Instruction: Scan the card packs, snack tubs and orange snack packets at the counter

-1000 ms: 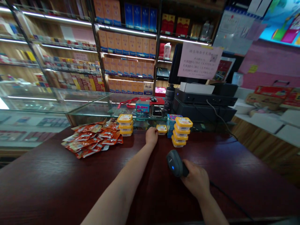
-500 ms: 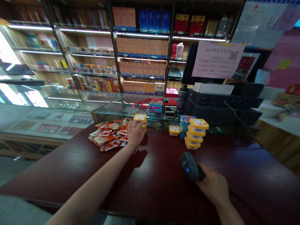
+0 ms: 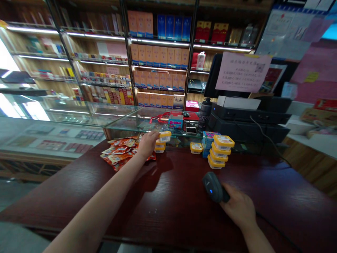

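My left hand (image 3: pixel 148 143) grips a small yellow-lidded plastic tub (image 3: pixel 165 136) by its left side, with the barcode side facing me. Just below it stand more yellow-lidded tubs (image 3: pixel 159 147) in a stack. A heap of orange-red snack packets (image 3: pixel 119 151) lies to the left, partly behind my hand and wrist. In my right hand (image 3: pixel 240 205) is a black barcode scanner (image 3: pixel 213 187) with a blue light, held over the counter. Beyond the scanner rises a leaning stack of yellow-lidded tubs (image 3: pixel 220 153), next to blue patterned boxes (image 3: pixel 207 144) and one lone tub (image 3: pixel 196 148).
The dark wooden counter (image 3: pixel 168 211) meets a glass display case (image 3: pixel 126 121) at its back. A black bottle (image 3: pixel 204 114), a phone (image 3: pixel 191 128) and a pink-blue box (image 3: pixel 175 122) stand there. At right is a black printer (image 3: pixel 252 114); the scanner's cable (image 3: pixel 279 232) trails right.
My left hand has lifted the top tub off the left stack and tilted it, its barcode side now showing. My right hand and the scanner have hardly moved.
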